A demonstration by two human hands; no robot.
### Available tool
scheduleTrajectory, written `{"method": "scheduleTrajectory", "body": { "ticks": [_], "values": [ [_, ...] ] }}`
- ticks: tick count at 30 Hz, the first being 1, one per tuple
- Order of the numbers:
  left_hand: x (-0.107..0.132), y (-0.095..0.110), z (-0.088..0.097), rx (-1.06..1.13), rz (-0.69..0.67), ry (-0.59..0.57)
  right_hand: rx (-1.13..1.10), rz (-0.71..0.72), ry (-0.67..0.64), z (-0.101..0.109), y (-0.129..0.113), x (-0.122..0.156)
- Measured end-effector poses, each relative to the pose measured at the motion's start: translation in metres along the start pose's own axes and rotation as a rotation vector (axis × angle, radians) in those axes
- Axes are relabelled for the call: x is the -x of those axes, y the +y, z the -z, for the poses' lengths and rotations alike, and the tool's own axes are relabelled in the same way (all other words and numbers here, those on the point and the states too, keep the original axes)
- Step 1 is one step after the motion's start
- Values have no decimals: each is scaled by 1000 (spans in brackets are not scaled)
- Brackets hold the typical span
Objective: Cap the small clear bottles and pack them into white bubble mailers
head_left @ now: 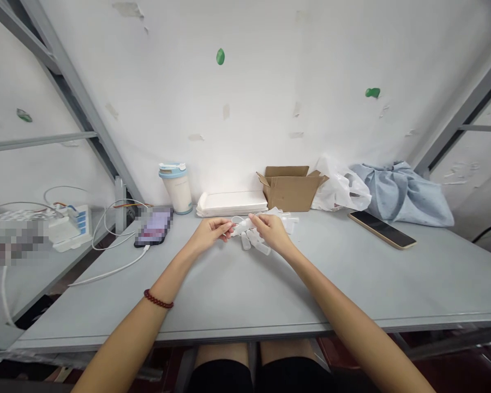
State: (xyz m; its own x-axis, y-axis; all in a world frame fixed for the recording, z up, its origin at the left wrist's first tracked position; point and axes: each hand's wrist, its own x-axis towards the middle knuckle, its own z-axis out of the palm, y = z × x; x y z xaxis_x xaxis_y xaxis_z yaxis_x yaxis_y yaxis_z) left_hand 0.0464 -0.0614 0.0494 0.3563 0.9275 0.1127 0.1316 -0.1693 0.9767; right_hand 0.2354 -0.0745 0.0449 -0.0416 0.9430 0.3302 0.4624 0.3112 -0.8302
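Both my hands meet over the far middle of the grey table (pixel 237 295). My left hand (pixel 210 231) pinches one end of a small white plastic tube (pixel 242 228), and my right hand (pixel 272 229) grips its other end, fingers curled. Under and behind my right hand lie several more small white plastic pieces (pixel 254 243). A red bead bracelet (pixel 158 299) sits on my left wrist.
Along the wall stand a white cup with a blue lid (pixel 175 186), a stack of white trays (pixel 232 202), an open cardboard box (pixel 289 187), a white plastic bag (pixel 339 188) and a blue cloth (pixel 401 192). A phone (pixel 381 229) lies right; another phone (pixel 154 226) with cable lies left.
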Motion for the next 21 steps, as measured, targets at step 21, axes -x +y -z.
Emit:
{"method": "scheduleTrajectory", "body": {
  "ticks": [21],
  "values": [
    [1, -5, -8, -90, -43, 40, 182, 121, 11, -9, 0, 6]
  ]
}}
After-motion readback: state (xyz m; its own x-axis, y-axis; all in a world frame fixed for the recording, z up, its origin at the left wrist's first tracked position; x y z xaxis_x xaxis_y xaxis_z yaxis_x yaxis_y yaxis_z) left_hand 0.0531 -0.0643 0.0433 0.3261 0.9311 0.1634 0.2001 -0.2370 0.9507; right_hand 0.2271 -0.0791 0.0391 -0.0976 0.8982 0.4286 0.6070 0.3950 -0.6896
